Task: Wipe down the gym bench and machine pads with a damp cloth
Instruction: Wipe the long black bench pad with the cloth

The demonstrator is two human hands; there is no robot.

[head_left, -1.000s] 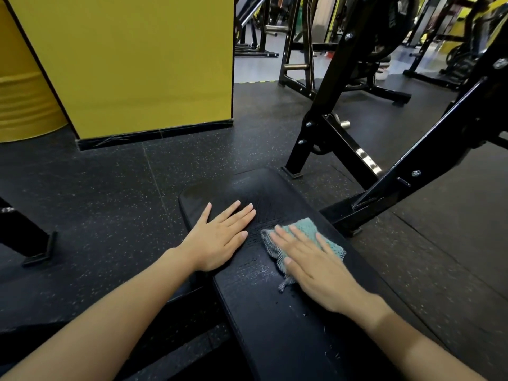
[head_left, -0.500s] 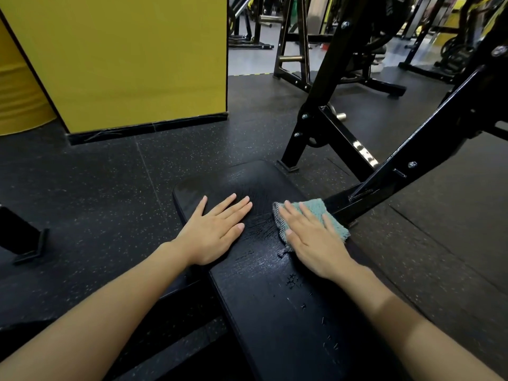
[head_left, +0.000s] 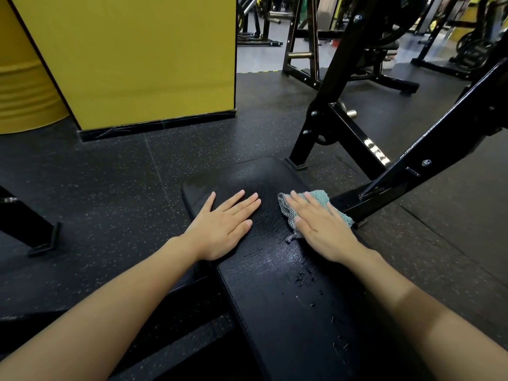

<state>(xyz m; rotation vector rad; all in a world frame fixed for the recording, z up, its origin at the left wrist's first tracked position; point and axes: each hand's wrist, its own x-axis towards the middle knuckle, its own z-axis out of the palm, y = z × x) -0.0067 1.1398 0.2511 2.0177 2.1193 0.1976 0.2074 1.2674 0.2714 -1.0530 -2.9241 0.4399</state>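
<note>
Cloth (head_left: pixel 320 196) pressed under the flat right hand (head_left: pixel 323 231) lies at the bench (head_left: pixel 275 298) edge and could slide off, while the flat, empty left hand (head_left: pixel 222 229) may slip on wetness.

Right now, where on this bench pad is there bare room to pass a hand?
Free: the far end of the bench pad beyond the fingertips, and the wet stretch nearest you. A narrow strip separates the left hand and the cloth. Crowded: the right edge, where the right hand presses the cloth beside the frame bar.
</note>
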